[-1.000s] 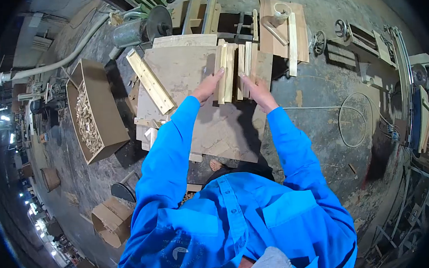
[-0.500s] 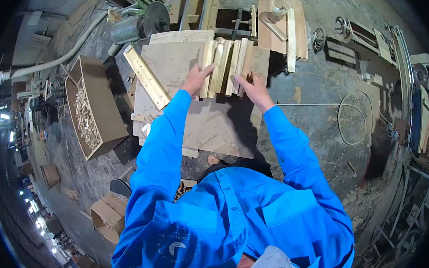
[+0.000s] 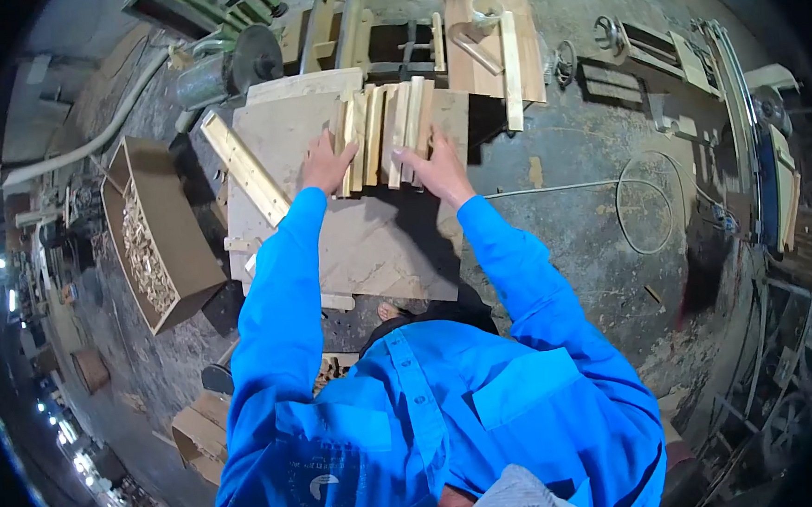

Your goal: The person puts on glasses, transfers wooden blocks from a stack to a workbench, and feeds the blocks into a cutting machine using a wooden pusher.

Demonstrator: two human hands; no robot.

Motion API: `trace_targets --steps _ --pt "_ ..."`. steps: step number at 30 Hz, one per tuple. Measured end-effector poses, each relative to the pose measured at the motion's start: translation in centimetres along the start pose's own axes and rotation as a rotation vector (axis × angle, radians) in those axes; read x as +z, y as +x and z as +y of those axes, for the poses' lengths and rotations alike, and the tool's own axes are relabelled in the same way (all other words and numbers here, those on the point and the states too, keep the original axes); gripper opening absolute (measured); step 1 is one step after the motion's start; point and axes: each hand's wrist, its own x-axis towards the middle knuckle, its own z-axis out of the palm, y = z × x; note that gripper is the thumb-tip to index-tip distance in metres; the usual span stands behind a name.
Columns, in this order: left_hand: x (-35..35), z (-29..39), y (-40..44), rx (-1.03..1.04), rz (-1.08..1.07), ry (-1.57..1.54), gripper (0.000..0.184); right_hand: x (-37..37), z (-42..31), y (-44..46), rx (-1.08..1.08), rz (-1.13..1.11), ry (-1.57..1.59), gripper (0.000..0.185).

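Several pale wooden strips stand side by side near the far edge of a wooden tabletop. At the left end of this row, my left hand has its thumb against the outer strip and its fingers spread. My right hand is at the right end, thumb on the near part of the strips and fingers along the outer side. Both hands flank the row. A long strip with dark holes lies slanted at the tabletop's left side.
To the left stands a box of wood offcuts; a cardboard box is lower left. A machine with a round disc is beyond the table. A board with a cup sits back right. A hose loops on the floor.
The view has shifted, moving the scene left. The two groups of strips have come together into one row, and my hands have moved to its outer sides.
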Motion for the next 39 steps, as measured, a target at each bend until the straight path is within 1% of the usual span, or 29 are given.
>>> trace_targets --steps 2,3,4,5,6,8,9,10,13,14,16,17,19,20,21,23,24,26,27,28,30,31,33,34,35,36,37,38,39 --pt "0.0 -1.4 0.2 -0.096 -0.022 0.038 0.076 -0.6 -0.2 -0.1 -0.039 -0.009 0.051 0.091" --pt "0.0 -2.4 0.1 -0.096 -0.063 -0.096 0.075 -0.6 -0.3 -0.3 -0.044 0.004 0.058 0.086" --pt "0.0 -2.8 -0.1 -0.090 -0.105 -0.232 0.073 -0.5 -0.1 -0.5 -0.010 0.005 0.038 0.087" --pt "0.0 -1.9 -1.5 -0.095 -0.031 -0.095 0.070 0.0 0.3 -0.6 -0.029 0.020 0.038 0.085" --pt "-0.6 -1.4 -2.4 -0.094 -0.028 -0.098 0.070 0.0 0.8 -0.8 -0.043 0.045 0.030 0.084" --pt "0.6 -1.6 -2.6 0.104 -0.015 -0.143 0.069 -0.4 0.2 -1.1 -0.044 0.026 0.034 0.081" --pt "0.7 -1.8 -2.4 0.107 -0.025 -0.243 0.068 -0.7 -0.1 -1.4 -0.044 -0.004 0.048 0.078" --pt "0.4 -1.3 -2.7 0.108 -0.024 -0.247 0.068 -1.1 -0.1 -1.5 -0.046 -0.003 0.044 0.078" --pt "-1.3 -1.1 -4.6 -0.117 -0.033 -0.307 0.068 -0.8 0.0 -1.3 -0.064 0.058 -0.112 0.068" --pt "-1.0 -1.6 -5.5 -0.153 0.000 -0.297 0.068 -0.4 1.0 -0.8 -0.056 0.010 -0.040 0.064" --pt "0.1 -3.3 -7.6 0.012 0.268 -0.205 0.065 -0.9 -0.9 -1.5 -0.063 0.051 -0.063 0.057" --pt "-1.0 -3.1 -9.4 -0.023 0.296 -0.194 0.065 -0.7 -0.6 -1.4 -0.043 0.064 -0.046 0.057" --pt "-3.7 -1.4 -14.0 -0.027 0.230 -0.299 0.066 -0.8 -0.1 -1.3 -0.099 0.079 -0.042 0.062" --pt "-3.8 -2.0 -15.8 -0.049 0.254 -0.295 0.066 -0.7 0.1 -1.1 -0.126 0.109 -0.046 0.064" --pt "-4.0 -2.7 -17.7 -0.053 0.265 -0.321 0.063 -0.5 0.4 -0.8 -0.142 0.087 -0.043 0.064" --pt "-4.4 -3.7 -21.5 -0.048 0.318 -0.349 0.054 -0.5 0.9 -0.8 -0.104 0.151 -0.024 0.061" --pt "-4.9 -4.0 -23.2 -0.057 0.324 -0.353 0.054 -0.8 1.2 -1.0 -0.109 0.142 -0.028 0.061" --pt "-5.8 -5.2 -26.2 -0.109 0.434 -0.328 0.053 -1.3 0.5 -1.2 -0.029 0.088 0.182 0.056" --pt "-6.5 -5.9 -27.5 -0.168 0.434 -0.273 0.054 -1.8 0.0 -1.6 -0.027 0.065 0.221 0.049" --pt "-6.8 -6.9 -28.5 -0.171 0.441 -0.280 0.054 -2.2 -0.1 -2.1 -0.035 0.063 0.215 0.049" --pt "-7.1 -9.4 -30.4 -0.225 0.574 -0.119 0.056 -3.0 -0.3 -2.8 -0.091 0.110 0.329 0.049" --pt "-7.2 -10.6 -31.3 -0.229 0.583 -0.127 0.056 -3.5 -1.4 -3.7 -0.096 0.097 0.387 0.048" --pt "-7.4 -13.1 -32.9 -0.364 0.643 0.069 0.058 -3.4 -3.4 -5.7 -0.123 0.087 0.395 0.048" --pt "-7.1 -14.5 -33.7 -0.357 0.647 0.058 0.058 -3.4 -4.6 -6.9 -0.143 0.082 0.408 0.049" --pt "-6.5 -16.0 -34.5 -0.448 0.603 0.073 0.058 -3.2 -6.5 -8.7 -0.114 0.027 0.415 0.048" --pt "-5.9 -17.4 -35.2 -0.535 0.556 0.087 0.058 -2.3 -8.3 -10.0 -0.121 0.042 0.409 0.048" --pt "-5.5 -18.2 -36.0 -0.570 0.522 0.083 0.059 -1.4 -9.7 -11.2 -0.129 -0.053 0.379 0.047" --pt "-5.5 -18.7 -36.5 -0.542 0.509 0.065 0.059 -0.6 -10.6 -12.4 -0.130 -0.137 0.343 0.046" --pt "-5.2 -19.1 -37.0 -0.591 0.387 -0.031 0.058 0.4 -10.9 -12.8 -0.137 -0.222 0.355 0.045"
